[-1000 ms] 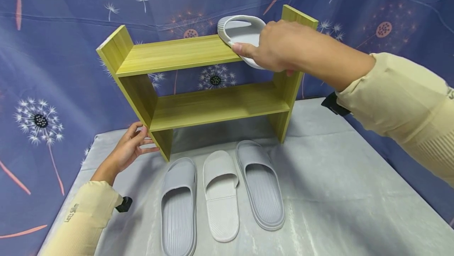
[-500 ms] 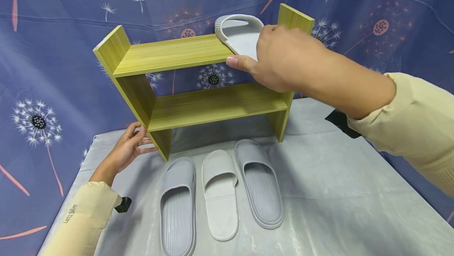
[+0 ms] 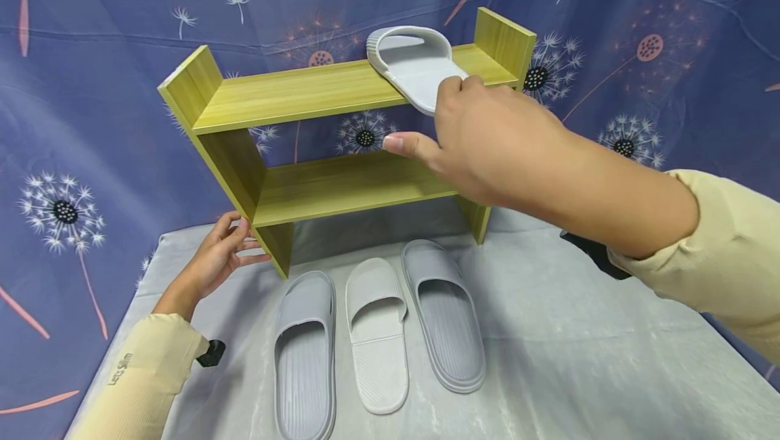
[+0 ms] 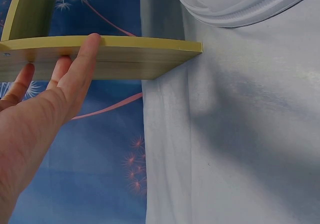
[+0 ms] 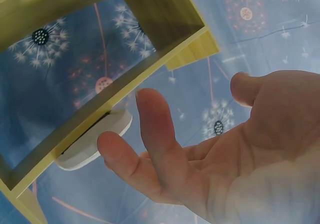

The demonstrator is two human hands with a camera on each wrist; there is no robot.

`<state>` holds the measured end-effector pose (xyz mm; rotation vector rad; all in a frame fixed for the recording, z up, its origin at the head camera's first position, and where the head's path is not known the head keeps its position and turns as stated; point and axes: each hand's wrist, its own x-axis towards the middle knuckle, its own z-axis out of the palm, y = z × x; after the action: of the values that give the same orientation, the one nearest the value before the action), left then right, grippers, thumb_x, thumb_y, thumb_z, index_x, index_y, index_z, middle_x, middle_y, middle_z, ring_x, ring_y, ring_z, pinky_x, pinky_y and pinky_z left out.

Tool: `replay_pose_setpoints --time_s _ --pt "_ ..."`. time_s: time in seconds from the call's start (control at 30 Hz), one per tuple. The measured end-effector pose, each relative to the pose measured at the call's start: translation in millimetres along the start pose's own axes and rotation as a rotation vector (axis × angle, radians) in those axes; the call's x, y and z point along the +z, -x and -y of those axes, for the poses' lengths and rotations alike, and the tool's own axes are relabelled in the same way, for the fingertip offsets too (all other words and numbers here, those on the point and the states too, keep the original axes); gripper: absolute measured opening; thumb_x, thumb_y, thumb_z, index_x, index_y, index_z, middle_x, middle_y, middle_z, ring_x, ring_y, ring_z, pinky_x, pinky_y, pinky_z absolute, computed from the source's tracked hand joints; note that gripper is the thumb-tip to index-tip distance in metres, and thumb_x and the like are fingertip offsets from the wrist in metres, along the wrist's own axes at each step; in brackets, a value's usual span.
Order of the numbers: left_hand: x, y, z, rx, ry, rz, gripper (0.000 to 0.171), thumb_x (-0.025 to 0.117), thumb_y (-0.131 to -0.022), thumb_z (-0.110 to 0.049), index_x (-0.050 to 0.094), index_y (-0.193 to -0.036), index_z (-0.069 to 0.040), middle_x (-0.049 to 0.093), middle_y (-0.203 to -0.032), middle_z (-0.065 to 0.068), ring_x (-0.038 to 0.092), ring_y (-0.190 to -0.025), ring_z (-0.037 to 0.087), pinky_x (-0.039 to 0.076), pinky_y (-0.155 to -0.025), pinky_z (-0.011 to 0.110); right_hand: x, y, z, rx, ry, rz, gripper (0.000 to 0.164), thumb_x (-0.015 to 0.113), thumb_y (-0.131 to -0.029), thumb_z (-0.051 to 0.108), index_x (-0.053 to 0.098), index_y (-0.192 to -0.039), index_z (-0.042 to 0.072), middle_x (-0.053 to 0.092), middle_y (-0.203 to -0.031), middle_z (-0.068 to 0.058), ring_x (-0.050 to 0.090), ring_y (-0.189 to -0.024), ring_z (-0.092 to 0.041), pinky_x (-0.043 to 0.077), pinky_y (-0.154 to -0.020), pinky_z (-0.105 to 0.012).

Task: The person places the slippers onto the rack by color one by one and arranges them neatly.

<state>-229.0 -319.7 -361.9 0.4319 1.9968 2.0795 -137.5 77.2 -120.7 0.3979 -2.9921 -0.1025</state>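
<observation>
A white slipper lies on the top board of a yellow-green wooden shoe rack, toward its right end, its heel jutting past the front edge. Just in front of that heel is my right hand. In the right wrist view its fingers are spread and bent a little, holding nothing, with the slipper's heel beyond the fingertips. My left hand rests its extended fingers against the outer face of the rack's left side panel, low down.
On the grey cloth before the rack lie a grey slipper, a white slipper and another grey slipper, toes toward it. A blue dandelion-print curtain hangs behind. The lower board spans the rack's middle.
My right hand has let go of the white slipper and drawn back, down and toward me, while the slipper stays on the top board. My left hand keeps its place at the rack.
</observation>
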Motion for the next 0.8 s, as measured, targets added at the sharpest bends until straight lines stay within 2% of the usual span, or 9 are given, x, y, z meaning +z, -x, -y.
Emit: replay_pose_setpoints --time_s 0.13,0.3,0.43,0.57,0.8 --pt "0.2 0.4 -0.2 -0.003 0.000 0.001 0.017 0.037 -0.106 -0.024 0.035 -0.120 -0.015 0.044 -0.109 0.009 0.060 -0.101 0.027 0.054 -0.088 0.047 3 8 3 -0.016 0.005 -0.004 0.103 0.013 -0.087 0.078 0.041 -0.124 -0.015 0.051 -0.101 -0.024 0.058 -0.086 -0.040 0.050 -0.080 -0.054" --pt "-0.6 0.1 -0.1 -0.004 0.005 0.007 0.017 0.037 -0.106 -0.023 0.035 -0.120 -0.015 0.045 -0.109 0.009 0.059 -0.103 0.029 0.054 -0.089 0.048 13 17 3 -0.025 -0.027 -0.016 0.101 0.019 -0.088 0.076 0.041 -0.126 -0.015 0.054 -0.105 -0.026 0.061 -0.077 -0.036 0.054 -0.071 -0.049" --pt "-1.5 -0.8 -1.1 -0.003 -0.001 0.007 0.019 0.037 -0.106 -0.024 0.034 -0.122 -0.015 0.045 -0.106 0.007 0.059 -0.104 0.030 0.054 -0.089 0.048 23 22 4 -0.044 -0.037 -0.042 0.093 0.026 -0.091 0.073 0.044 -0.122 -0.013 0.055 -0.104 -0.024 0.059 -0.070 -0.031 0.054 -0.066 -0.045" --pt "-1.1 -0.6 -1.9 0.002 0.001 0.003 0.020 0.037 -0.106 -0.023 0.035 -0.123 -0.015 0.048 -0.104 0.006 0.059 -0.104 0.030 0.055 -0.088 0.048 30 26 4 -0.046 -0.071 -0.026 0.089 0.029 -0.090 0.073 0.045 -0.117 -0.010 0.053 -0.097 -0.019 0.059 -0.076 -0.033 0.053 -0.071 -0.048" --pt "0.6 0.1 -0.8 -0.003 0.005 -0.002 0.022 0.037 -0.105 -0.024 0.035 -0.126 -0.016 0.050 -0.105 0.006 0.060 -0.104 0.030 0.055 -0.088 0.048 45 29 2 -0.043 -0.141 0.026 0.089 0.032 -0.090 0.073 0.044 -0.121 -0.010 0.055 -0.101 -0.019 0.060 -0.089 -0.036 0.051 -0.077 -0.049"
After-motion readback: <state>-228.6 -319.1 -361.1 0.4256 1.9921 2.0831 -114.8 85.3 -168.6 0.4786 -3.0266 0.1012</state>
